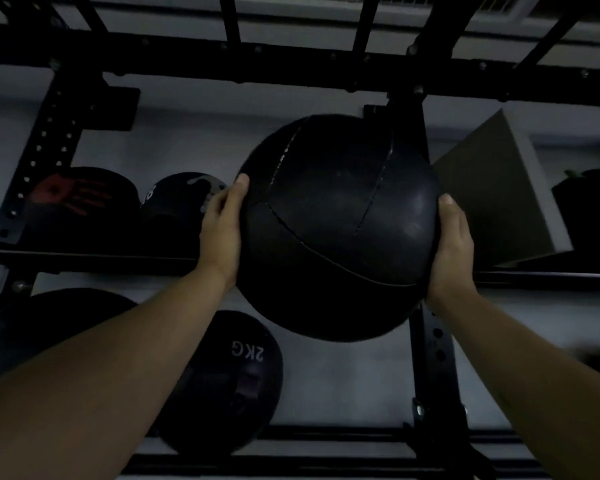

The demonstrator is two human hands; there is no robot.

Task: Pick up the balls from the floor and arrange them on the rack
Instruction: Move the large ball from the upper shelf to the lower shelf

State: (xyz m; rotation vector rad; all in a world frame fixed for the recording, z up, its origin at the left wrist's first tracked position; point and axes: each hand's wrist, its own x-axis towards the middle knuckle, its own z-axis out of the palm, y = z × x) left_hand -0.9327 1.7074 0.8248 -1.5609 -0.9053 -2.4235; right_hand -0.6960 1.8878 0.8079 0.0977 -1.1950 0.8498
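Observation:
A large black stitched medicine ball is held up in the air in front of the black metal rack. My left hand presses against its left side and my right hand against its right side. The ball hangs at the height of the rack's upper shelf rail, in front of an upright post. The scene is dim.
On the upper shelf sit a ball with a red handprint and a smaller dark ball. Lower down rest a large dark ball and one marked 2KG. A grey box stands right of the post.

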